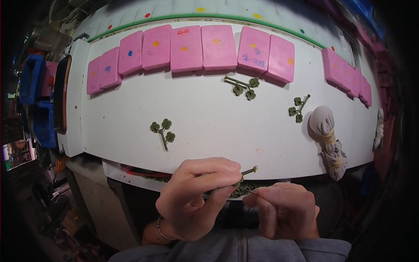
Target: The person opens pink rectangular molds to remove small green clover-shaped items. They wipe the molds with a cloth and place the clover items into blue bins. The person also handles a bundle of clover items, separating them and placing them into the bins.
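Note:
My left hand (196, 196) pinches a small green leaf sprig (248, 172) between thumb and fingers, just below the front edge of the white table (209, 126); the sprig's pale stem tip pokes out to the right. My right hand (286, 209) is closed beside it, pinching a thin wire or needle (249, 190) whose point reaches toward the sprig. More green leafy pieces (235, 192) lie under both hands, mostly hidden.
Three loose green leaf sprigs lie on the table: left (163, 129), back middle (242, 85) and right (298, 108). A row of pink rectangular blocks (187, 48) lines the far edge, more (349, 76) at right. A grey tied cloth bundle (327, 139) sits at right.

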Available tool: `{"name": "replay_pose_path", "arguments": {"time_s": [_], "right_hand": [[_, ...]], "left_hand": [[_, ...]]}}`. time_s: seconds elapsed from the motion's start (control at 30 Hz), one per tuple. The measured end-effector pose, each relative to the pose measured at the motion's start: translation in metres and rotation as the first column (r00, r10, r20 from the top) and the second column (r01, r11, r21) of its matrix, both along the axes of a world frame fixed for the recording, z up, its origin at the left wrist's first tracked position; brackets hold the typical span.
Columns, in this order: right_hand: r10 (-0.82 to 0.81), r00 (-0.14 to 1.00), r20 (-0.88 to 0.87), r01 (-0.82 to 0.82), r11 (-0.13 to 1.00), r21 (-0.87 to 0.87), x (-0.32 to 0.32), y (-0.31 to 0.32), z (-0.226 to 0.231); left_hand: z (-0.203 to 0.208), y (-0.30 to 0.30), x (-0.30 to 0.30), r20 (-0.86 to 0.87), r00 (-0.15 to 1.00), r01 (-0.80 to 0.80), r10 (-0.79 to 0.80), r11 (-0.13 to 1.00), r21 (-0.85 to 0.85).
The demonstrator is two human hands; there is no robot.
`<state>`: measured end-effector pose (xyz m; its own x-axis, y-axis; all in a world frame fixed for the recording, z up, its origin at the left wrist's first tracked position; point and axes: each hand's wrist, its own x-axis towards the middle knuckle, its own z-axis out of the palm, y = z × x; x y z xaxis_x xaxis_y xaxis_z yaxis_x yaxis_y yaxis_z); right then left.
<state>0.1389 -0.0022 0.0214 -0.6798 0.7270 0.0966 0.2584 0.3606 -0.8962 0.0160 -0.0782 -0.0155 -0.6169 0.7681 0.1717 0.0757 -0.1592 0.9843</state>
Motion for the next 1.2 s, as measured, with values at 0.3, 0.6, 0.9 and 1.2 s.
{"name": "replay_pose_path", "arguments": {"time_s": [0.3, 0.6, 0.9, 1.2], "right_hand": [[0.086, 0.994, -0.068, -0.096, 0.982, -0.163, 0.005, 0.018, -0.003], [0.066, 0.987, -0.146, -0.076, 0.995, -0.070, 0.000, 0.015, -0.006], [-0.079, 0.977, -0.196, 0.078, 0.997, -0.009, 0.003, 0.012, -0.017], [-0.117, 0.991, 0.065, 0.096, 0.958, 0.271, -0.003, 0.044, -0.060]], "left_hand": [[-0.002, 0.001, 0.000, 0.026, 0.999, 0.025, -0.025, 1.000, -0.014], [-0.004, 0.001, -0.001, 0.069, 0.996, 0.060, -0.059, 0.998, -0.008], [-0.006, 0.003, -0.002, 0.109, 0.990, 0.093, -0.092, 0.996, -0.004], [-0.006, 0.008, 0.001, 0.486, 0.873, 0.062, -0.050, 0.998, -0.009]]}}
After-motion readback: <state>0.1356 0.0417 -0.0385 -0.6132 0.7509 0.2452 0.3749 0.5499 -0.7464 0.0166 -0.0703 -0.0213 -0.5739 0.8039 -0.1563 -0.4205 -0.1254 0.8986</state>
